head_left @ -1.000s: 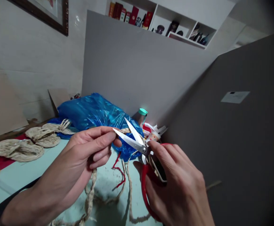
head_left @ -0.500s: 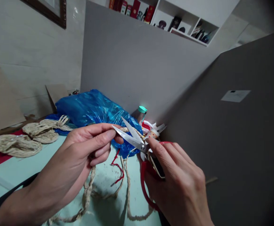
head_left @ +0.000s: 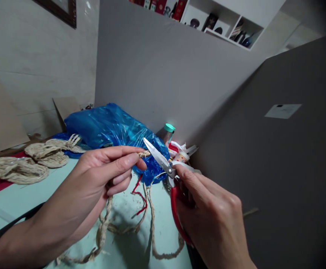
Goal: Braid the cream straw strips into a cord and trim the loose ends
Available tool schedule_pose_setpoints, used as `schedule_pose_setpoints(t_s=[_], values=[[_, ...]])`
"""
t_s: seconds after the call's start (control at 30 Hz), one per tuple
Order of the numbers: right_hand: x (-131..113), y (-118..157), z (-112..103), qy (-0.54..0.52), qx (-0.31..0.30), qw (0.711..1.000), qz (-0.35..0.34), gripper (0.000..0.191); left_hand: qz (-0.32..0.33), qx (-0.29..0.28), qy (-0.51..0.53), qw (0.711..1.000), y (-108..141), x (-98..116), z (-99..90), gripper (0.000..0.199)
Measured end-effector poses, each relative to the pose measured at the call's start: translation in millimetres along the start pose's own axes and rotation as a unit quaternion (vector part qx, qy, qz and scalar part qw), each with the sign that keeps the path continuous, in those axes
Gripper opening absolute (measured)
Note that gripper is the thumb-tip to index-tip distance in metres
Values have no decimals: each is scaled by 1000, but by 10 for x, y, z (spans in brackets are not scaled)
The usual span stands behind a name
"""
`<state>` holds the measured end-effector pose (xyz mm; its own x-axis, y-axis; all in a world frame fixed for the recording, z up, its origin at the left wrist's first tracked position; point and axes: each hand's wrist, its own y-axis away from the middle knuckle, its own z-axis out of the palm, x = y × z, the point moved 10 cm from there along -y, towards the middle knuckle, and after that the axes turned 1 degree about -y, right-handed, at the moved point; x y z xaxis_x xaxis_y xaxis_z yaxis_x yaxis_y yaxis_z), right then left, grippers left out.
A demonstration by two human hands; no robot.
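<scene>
Between thumb and forefinger, my left hand (head_left: 104, 175) pinches a braided straw rope (head_left: 144, 153), whose short end sticks out past the fingertips. The same kind of beige rope hangs below that hand and loops over the table. My right hand (head_left: 208, 209) is wrapped round the red handles of a pair of scissors (head_left: 157, 157). Their blades are together, pointing up and left, close beside the rope's end. A thin red cord (head_left: 143, 201) lies on the table beneath the hands.
Behind the hands lies a blue plastic bag (head_left: 109, 125). Woven straw sandals (head_left: 17, 170) rest at the left on the pale green table (head_left: 129, 243). A bottle with a turquoise lid (head_left: 169, 129) and a paper cup (head_left: 181, 156) stand by the grey partition (head_left: 157, 74).
The scissor blades have gone from apart to together. The rope's end beyond my left fingertips now looks shorter. My left hand has barely moved.
</scene>
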<state>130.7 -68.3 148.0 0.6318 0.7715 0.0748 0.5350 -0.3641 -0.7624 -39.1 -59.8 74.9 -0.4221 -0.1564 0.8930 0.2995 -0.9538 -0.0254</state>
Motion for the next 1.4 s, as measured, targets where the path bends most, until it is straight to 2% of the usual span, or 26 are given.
schedule_pose_setpoints(t_s=[0.1, 0.23, 0.3, 0.43, 0.5, 0.7, 0.93, 1.13, 1.27, 1.4], values=[[89, 6, 5, -1, 2, 1000, 16, 27, -34, -24, 30, 999, -12, -35, 74, 12], [166, -2, -119, -2, 41, 999, 22, 25, -51, -38, 43, 997, -6, -30, 102, 14], [141, -20, -130, -16, 23, 1000, 14, 25, -47, -46, 47, 997, -12, -12, 107, 11], [47, -39, -42, -35, -54, 998, 1, 29, -43, -59, 65, 995, -43, 11, 125, 10], [16, -32, -25, -42, -61, 997, -5, 30, -45, -55, 79, 994, -52, 19, 123, 12], [32, -17, 1, -17, -37, 999, -15, 36, -60, -54, 95, 992, -26, 2, 135, 11], [-37, -14, -48, 14, -2, 999, -43, 33, -99, -91, 82, 988, -14, -82, 185, 6], [-78, -14, -13, 20, 4, 998, -62, 31, -132, -39, 101, 985, -12, -104, 99, 14], [-63, -27, -15, 21, 10, 998, -65, 28, -139, -91, 101, 981, 7, -112, 181, 6], [-31, -24, -17, 13, 3, 998, -58, 28, -130, -102, 97, 981, 9, -109, 189, 15]])
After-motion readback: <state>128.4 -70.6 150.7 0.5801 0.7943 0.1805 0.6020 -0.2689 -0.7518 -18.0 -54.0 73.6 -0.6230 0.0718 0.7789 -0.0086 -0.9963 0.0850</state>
